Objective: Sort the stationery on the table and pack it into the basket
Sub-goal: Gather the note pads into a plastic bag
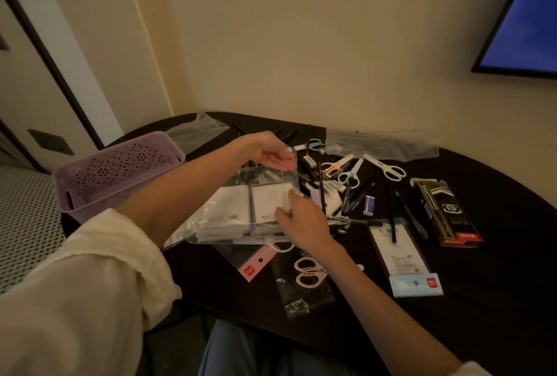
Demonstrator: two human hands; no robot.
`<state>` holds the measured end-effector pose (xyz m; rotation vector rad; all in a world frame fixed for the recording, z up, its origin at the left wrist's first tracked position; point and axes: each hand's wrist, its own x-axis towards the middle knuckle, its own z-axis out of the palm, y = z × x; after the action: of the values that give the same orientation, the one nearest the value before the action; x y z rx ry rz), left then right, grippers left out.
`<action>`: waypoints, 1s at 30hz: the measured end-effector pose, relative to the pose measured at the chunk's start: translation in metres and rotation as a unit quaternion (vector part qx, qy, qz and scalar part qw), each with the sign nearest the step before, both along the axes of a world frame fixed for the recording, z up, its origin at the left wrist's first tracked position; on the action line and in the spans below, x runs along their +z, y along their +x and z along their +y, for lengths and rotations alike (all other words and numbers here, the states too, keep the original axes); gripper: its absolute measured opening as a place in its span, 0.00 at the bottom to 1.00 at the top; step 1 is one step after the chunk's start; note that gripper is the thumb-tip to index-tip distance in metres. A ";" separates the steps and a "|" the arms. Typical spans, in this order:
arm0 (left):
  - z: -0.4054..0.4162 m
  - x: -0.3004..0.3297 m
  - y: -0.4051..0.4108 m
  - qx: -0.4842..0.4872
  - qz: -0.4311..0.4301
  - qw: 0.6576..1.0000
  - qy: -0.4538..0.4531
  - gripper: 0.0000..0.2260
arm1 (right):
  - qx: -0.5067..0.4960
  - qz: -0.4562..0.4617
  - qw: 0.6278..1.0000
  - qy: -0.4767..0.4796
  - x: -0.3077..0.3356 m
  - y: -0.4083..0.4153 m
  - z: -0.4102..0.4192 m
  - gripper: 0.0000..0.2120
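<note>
My left hand [271, 151] pinches the clear bag's [241, 212] far mouth, right hand [301, 221] pinches its near-right edge; basket [117, 170] lies left, nearer my left hand, still unpacked.

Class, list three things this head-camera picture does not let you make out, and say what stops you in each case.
1. Inside of the lilac perforated plastic basket: head view, its near wall hides the contents.
2. Print on the white cards in the clear plastic bag: too small, blurred.
3. Blue wall screen: cut off by the right edge.
4. Left hand fingertips: blurred against the bag.
</note>
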<state>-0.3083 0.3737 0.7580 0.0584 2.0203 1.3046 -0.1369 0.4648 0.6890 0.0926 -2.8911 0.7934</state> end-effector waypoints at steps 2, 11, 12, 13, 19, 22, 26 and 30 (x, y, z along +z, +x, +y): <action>-0.008 -0.001 -0.003 -0.012 -0.003 1.000 0.012 0.05 | 0.024 -0.021 0.998 -0.054 0.001 -0.003 0.004 0.12; -0.009 -0.017 -0.013 -0.036 0.248 0.960 -0.123 0.08 | -0.036 -0.004 0.999 -0.003 0.007 -0.019 0.017 0.17; -0.009 -0.017 -0.013 -0.052 0.276 0.947 -0.155 0.10 | -0.043 0.018 0.999 -0.002 0.007 -0.018 0.015 0.14; -0.010 -0.017 -0.013 -0.064 0.285 0.940 -0.178 0.13 | -0.053 0.034 0.998 -0.007 0.007 -0.018 0.014 0.12; -0.037 -0.020 -0.018 -0.109 0.180 0.961 -0.179 0.19 | -0.082 0.027 0.978 -0.189 0.003 -0.042 0.022 0.05; -0.041 -0.026 -0.013 -0.124 0.153 0.968 -0.158 0.19 | -0.114 -0.082 0.939 -0.315 0.006 -0.057 0.027 0.18; -0.040 -0.032 -0.010 -0.149 0.139 0.969 -0.142 0.13 | -0.109 -0.206 0.889 -0.395 0.006 -0.071 0.036 0.34; -0.037 -0.035 -0.009 -0.140 0.156 0.969 -0.131 0.06 | -0.048 -0.254 0.874 -0.411 0.002 -0.077 0.042 0.26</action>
<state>-0.3175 0.3369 0.7231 0.4344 2.3320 0.8865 -0.2141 0.5071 0.6910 -0.4051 -2.6307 2.2039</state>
